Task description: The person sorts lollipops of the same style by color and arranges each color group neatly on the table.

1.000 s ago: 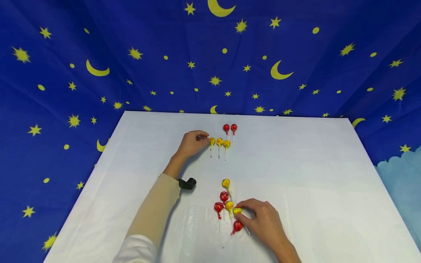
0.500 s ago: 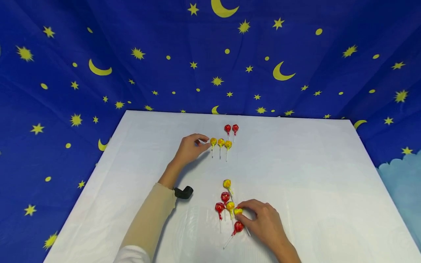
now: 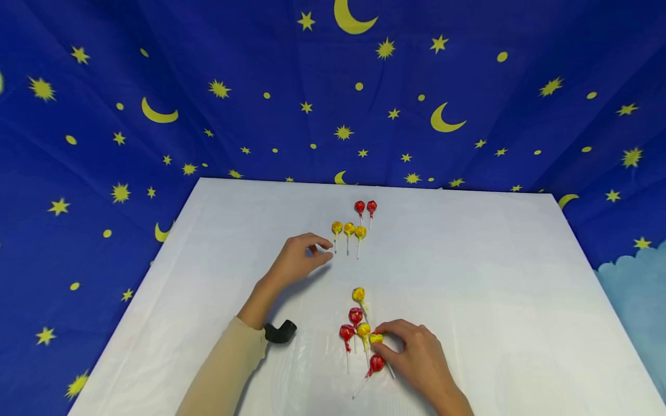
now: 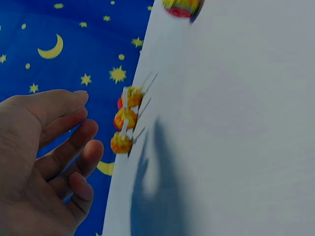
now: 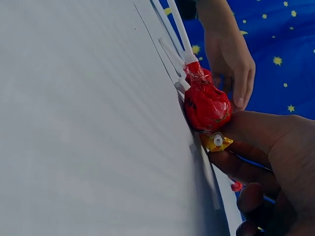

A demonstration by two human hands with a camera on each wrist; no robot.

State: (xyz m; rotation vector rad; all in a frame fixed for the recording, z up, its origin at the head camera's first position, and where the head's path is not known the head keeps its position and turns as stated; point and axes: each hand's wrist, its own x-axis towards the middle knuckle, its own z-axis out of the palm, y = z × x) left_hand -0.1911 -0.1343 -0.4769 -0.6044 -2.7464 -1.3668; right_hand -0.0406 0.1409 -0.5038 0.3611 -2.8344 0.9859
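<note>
At ten o'clock from your right hand (image 3: 418,352), your left hand (image 3: 299,260) is hovering over the white table (image 3: 494,260), its thumb and fingers standing parted and holding nothing. Three yellow lollipops (image 3: 349,229) are lying side by side at two o'clock from it, sticks pointing toward six; two red lollipops (image 3: 372,206) are lying just beyond at one o'clock. Your right thumb and forefinger are pinching a wrapped yellow lollipop (image 3: 376,340) by its head. Around that head, a red lollipop (image 3: 377,363) is lying at six o'clock, another yellow lollipop (image 3: 363,329) at ten, two more red lollipops (image 3: 355,315) between nine and eleven, and a further yellow lollipop (image 3: 358,294) at eleven.
</note>
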